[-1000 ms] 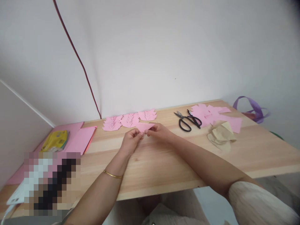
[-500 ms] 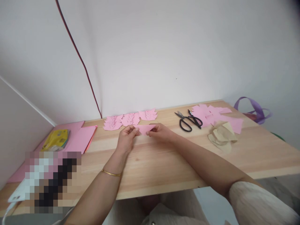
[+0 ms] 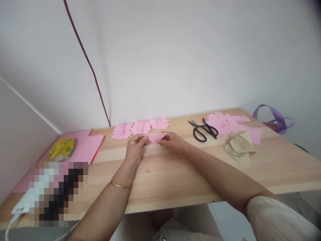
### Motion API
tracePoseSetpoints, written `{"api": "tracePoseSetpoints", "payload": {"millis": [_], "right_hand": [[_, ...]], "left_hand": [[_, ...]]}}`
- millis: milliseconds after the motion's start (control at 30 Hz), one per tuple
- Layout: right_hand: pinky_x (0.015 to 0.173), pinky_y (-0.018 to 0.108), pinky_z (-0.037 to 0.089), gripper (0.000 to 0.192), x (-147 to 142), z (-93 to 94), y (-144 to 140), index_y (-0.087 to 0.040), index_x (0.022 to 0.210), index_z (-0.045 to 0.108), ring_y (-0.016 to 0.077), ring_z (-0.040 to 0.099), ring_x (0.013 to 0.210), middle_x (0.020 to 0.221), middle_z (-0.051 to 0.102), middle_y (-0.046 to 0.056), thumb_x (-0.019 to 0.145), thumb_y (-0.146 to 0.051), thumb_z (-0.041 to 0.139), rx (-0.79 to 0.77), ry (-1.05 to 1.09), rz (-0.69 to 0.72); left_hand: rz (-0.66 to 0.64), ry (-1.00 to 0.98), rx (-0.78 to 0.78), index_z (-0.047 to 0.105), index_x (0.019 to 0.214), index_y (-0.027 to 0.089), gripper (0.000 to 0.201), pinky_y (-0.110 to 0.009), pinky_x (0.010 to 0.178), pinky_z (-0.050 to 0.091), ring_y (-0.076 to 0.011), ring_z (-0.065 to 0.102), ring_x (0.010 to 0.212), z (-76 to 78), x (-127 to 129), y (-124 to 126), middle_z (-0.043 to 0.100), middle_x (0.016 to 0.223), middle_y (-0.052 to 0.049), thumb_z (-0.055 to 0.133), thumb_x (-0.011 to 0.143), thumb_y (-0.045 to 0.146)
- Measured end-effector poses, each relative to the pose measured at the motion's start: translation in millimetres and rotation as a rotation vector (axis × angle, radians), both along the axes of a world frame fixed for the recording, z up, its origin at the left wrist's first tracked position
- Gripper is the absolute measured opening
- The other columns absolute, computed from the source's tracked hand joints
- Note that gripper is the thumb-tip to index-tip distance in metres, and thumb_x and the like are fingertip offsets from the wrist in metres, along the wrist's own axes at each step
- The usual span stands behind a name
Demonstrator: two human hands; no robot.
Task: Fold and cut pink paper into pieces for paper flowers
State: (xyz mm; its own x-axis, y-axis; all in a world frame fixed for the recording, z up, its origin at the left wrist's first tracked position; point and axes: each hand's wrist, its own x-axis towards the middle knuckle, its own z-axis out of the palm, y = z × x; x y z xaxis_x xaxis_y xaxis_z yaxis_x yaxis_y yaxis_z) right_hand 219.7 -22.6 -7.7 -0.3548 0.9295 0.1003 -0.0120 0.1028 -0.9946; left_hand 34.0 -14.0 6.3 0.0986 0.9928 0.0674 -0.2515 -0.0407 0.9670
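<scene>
A small folded piece of pink paper (image 3: pixel 154 138) is stretched between my two hands above the wooden table (image 3: pixel 160 180). My left hand (image 3: pixel 136 145) pinches its left end between thumb and fingers. At the opposite end, my right hand (image 3: pixel 170 141) grips the paper the same way. Just beyond my hands, three pink paper cutouts with jagged edges and raised folds lie in a row: a left one (image 3: pixel 122 131), a middle one (image 3: pixel 140 128) and a right one (image 3: pixel 159 123).
Black-handled scissors (image 3: pixel 200 134) lie to the right beside a pen (image 3: pixel 205 121). Pink paper scraps (image 3: pixel 225 124), crumpled tan paper (image 3: pixel 239 147) and purple ribbon (image 3: pixel 276 115) are farther right. On the left, a yellow packet (image 3: pixel 61 148) rests on pink sheets (image 3: pixel 86 147). A white wall stands behind.
The view has shifted slightly, so the things on the table appear a little farther right. Both hands keep hold of the pink paper, with barely any other movement.
</scene>
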Motion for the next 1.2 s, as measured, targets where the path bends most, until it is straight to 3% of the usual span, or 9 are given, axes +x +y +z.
{"api": "tracePoseSetpoints", "payload": {"millis": [133,300,500,667,800,867,1000,1200], "right_hand": [[0.081,0.031,0.044,0.039,-2.7,0.0,-1.9,-0.015,0.103,0.066,0.0181,0.060,0.090,0.095,0.068,0.006,0.072,-0.039,0.065,0.015,0.031,0.047],[0.066,0.027,0.043,0.034,-4.1,-4.1,-0.3,-0.014,0.091,0.069,0.0145,0.057,0.071,0.078,0.065,0.003,0.072,-0.041,0.063,0.068,-0.072,-0.067],[0.056,0.023,0.036,0.030,-3.0,-0.8,0.5,-0.013,0.083,0.067,0.0102,0.047,0.059,0.066,0.057,0.000,0.073,-0.041,0.062,0.099,-0.137,-0.099],[0.054,0.023,0.033,0.029,-5.7,-0.8,-1.6,-0.014,0.076,0.065,0.0099,0.045,0.057,0.062,0.053,-0.002,0.073,-0.042,0.061,0.106,-0.161,-0.097],[0.059,0.024,0.037,0.029,-8.5,-1.5,-2.9,-0.014,0.081,0.067,0.0114,0.049,0.063,0.069,0.059,0.000,0.075,-0.042,0.060,0.095,-0.107,-0.039],[0.062,0.025,0.038,0.030,-6.7,-1.3,-2.1,-0.014,0.083,0.066,0.0122,0.051,0.065,0.073,0.060,0.002,0.073,-0.042,0.061,0.074,-0.091,-0.080],[0.059,0.024,0.035,0.030,2.4,1.2,1.3,-0.015,0.071,0.059,0.0102,0.047,0.060,0.065,0.055,-0.002,0.070,-0.045,0.064,0.034,-0.058,-0.205],[0.056,0.023,0.031,0.030,6.9,7.7,2.3,-0.016,0.067,0.052,0.0085,0.042,0.056,0.060,0.049,-0.004,0.070,-0.044,0.063,0.037,-0.022,-0.196]], "left_hand": [[-0.008,-0.034,-0.026,0.064,0.068,0.015,0.016,-0.021,0.061,0.042,-0.0079,0.049,0.057,0.6,1.9,-2.3,0.055,0.057,0.003,0.074,0.063,0.027],[-0.049,-0.061,-0.030,0.064,0.070,0.015,0.017,-0.022,0.061,0.043,-0.0087,0.051,0.058,-3.7,2.2,-1.1,0.055,0.057,0.002,0.073,0.065,0.028],[-0.064,-0.163,-0.095,0.065,0.074,0.016,0.017,-0.023,0.062,0.044,-0.0078,0.051,0.059,-7.6,2.6,0.1,0.056,0.060,0.002,0.072,0.066,0.029],[-0.134,0.038,-0.080,0.063,0.070,0.014,0.021,-0.023,0.062,0.043,-0.0088,0.053,0.057,-15.0,5.9,-3.1,0.059,0.060,0.000,0.075,0.063,0.031],[-0.080,0.169,-0.075,0.061,0.063,0.013,0.025,-0.024,0.060,0.042,-0.0100,0.053,0.055,-21.4,6.6,-2.5,0.060,0.057,-0.001,0.075,0.062,0.034],[-0.072,0.206,-0.060,0.060,0.062,0.014,0.026,-0.024,0.060,0.041,-0.0103,0.053,0.055,-21.1,5.1,-1.2,0.061,0.057,-0.001,0.074,0.062,0.035],[-0.073,0.249,-0.036,0.058,0.060,0.015,0.026,-0.024,0.059,0.040,-0.0107,0.052,0.054,-16.4,1.5,1.5,0.060,0.055,-0.001,0.073,0.063,0.036],[-0.093,0.192,-0.057,0.057,0.061,0.015,0.025,-0.024,0.062,0.041,-0.0111,0.053,0.056,-17.0,0.7,2.9,0.060,0.056,0.000,0.071,0.065,0.036]]}}
